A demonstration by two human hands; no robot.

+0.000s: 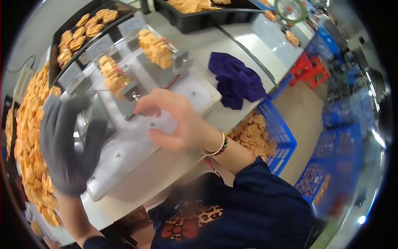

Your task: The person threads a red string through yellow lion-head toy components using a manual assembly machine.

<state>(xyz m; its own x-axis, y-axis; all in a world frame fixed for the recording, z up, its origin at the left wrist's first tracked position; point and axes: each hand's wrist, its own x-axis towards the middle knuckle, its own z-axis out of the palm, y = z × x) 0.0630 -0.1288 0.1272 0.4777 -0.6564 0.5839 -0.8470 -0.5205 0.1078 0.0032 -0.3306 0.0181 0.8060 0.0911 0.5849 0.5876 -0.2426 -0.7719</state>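
My left hand [71, 145], in a grey glove and blurred, is over the left end of a white base plate [137, 159], its fingers apart and nothing visible in them. My bare right hand [172, 118] hovers over the plate's middle with thumb and fingers apart in a curve, holding nothing I can see. Its fingertips are closest to a small metal clamp [133, 94]; whether they touch it I cannot tell. Two tan, lumpy moulded pieces, one [112, 75] near that clamp and another [155, 47] farther back, sit in grey metal fixtures on the plate.
A long heap of tan pieces [33, 145] lies along the left. Black trays [190, 20] with more pieces stand at the back. A purple cloth [236, 79] lies on the table at right. Below the table's edge is a blue crate [286, 143]; red stools [309, 70] stand beyond.
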